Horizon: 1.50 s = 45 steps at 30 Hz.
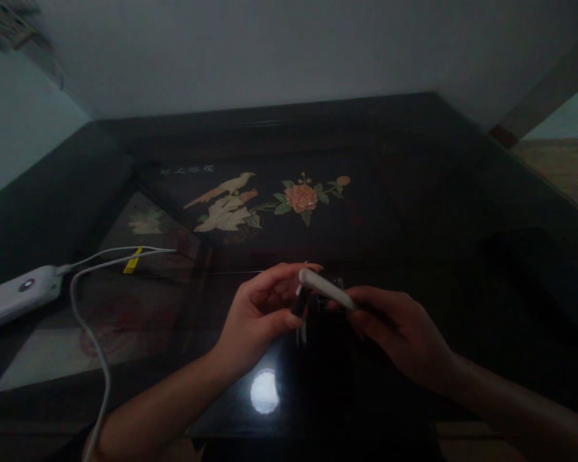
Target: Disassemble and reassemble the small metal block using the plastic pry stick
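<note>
White unit, cable; left hand: thumb and fingers closed on dark piece, far side hidden; white bar between hands over table, left end by dark piece, looks light, stiff, perhaps slick, best held near ends; right hand: pinch grip on bar's right end

The frame's left edge crops the white device; the white stick looks blurred.

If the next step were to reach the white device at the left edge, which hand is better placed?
Probably the left hand: it is nearer the white device, though it holds a dark piece. The right hand is farther across, gripping a slim white object.
</note>
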{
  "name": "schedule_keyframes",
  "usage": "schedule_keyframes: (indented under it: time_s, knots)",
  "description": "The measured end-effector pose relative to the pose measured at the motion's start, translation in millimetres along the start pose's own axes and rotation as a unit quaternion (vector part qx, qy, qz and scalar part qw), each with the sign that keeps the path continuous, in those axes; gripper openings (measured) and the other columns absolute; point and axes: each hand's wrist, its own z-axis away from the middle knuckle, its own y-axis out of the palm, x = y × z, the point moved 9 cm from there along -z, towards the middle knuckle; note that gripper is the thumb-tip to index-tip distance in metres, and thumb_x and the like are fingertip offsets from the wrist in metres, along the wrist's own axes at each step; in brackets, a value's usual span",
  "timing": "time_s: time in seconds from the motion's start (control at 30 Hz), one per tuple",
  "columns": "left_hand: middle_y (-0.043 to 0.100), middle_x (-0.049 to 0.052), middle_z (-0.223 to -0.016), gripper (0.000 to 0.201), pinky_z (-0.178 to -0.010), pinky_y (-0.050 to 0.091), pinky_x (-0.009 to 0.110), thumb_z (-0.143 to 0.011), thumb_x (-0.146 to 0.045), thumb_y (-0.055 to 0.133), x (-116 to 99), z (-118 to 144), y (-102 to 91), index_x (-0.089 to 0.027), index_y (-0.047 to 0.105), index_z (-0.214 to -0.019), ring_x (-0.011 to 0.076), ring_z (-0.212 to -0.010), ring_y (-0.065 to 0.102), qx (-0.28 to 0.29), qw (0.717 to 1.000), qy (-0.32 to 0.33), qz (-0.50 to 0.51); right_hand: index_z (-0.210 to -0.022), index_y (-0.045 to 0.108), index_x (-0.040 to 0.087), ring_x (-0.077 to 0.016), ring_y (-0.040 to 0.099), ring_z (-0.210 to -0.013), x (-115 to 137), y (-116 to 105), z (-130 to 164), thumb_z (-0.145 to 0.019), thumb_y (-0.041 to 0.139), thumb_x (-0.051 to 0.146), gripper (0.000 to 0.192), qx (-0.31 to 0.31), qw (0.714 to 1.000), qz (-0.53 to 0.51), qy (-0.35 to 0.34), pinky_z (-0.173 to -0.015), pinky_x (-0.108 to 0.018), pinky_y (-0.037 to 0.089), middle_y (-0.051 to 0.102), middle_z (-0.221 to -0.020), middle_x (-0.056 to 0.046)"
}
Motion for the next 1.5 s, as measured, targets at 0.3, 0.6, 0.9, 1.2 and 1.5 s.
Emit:
schedule_keyframes:
  time_s: [0.3, 0.6, 0.9, 1.2, 1.5]
  knots:
    - [0.075, 0.001, -0.097, 0.038, -0.079, 0.053, 0.017, -0.071, -0.023, 0.081, 2, 0, 1.8, -0.027, 0.072, -0.108, 0.0121, -0.087, 0.068, 0.021, 1.000, -0.004, -0.004, -0.095, 0.066, 0.018, -0.0079, 0.051, -0.053, 4, 8, 2, -0.092, 0.051, 0.021, 0.016, 0.029, 0.999, 0.000, -0.027, -0.048, -0.017, 0.039, 0.063, -0.069, 0.002]
    - [0.074, 0.002, -0.096, 0.038, -0.076, 0.054, 0.021, -0.070, -0.026, 0.082, -2, 2, -0.7, -0.028, 0.073, -0.106, 0.0150, -0.086, 0.069, 0.006, 0.999, 0.014, -0.046, -0.096, 0.067, 0.019, -0.0097, 0.054, -0.055, 3, 11, 5, -0.092, 0.051, 0.027, 0.018, 0.057, 0.998, 0.002, -0.019, -0.050, -0.019, 0.041, 0.065, -0.071, 0.001]
    - [0.074, 0.005, -0.092, 0.042, -0.071, 0.057, 0.026, -0.063, -0.033, 0.085, -8, -1, -2.9, -0.023, 0.074, -0.102, 0.0188, -0.080, 0.069, -0.018, 0.997, 0.035, -0.067, -0.098, 0.065, 0.018, -0.0080, 0.052, -0.053, 3, 8, 5, -0.093, 0.051, 0.024, 0.016, 0.039, 0.999, -0.006, -0.029, -0.049, -0.018, 0.039, 0.065, -0.071, 0.002]
    - [0.075, 0.002, -0.092, 0.039, -0.068, 0.055, 0.021, -0.065, -0.029, 0.085, -7, 1, 1.0, -0.027, 0.074, -0.103, 0.0135, -0.074, 0.067, -0.010, 0.999, 0.032, -0.036, -0.096, 0.066, 0.020, -0.0088, 0.051, -0.052, -3, -6, 1, -0.092, 0.052, 0.023, 0.015, -0.015, 1.000, 0.001, 0.010, -0.047, -0.019, 0.038, 0.061, -0.067, 0.002]
    - [0.073, 0.004, -0.091, 0.040, -0.069, 0.054, 0.021, -0.068, -0.032, 0.083, -12, -1, -6.4, -0.022, 0.072, -0.105, 0.0133, -0.074, 0.065, -0.048, 0.996, 0.056, -0.060, -0.090, 0.064, 0.021, -0.0078, 0.044, -0.050, -19, -27, 8, -0.088, 0.060, 0.032, 0.012, -0.127, 0.977, -0.141, 0.100, -0.042, -0.017, 0.034, 0.050, -0.060, 0.004]
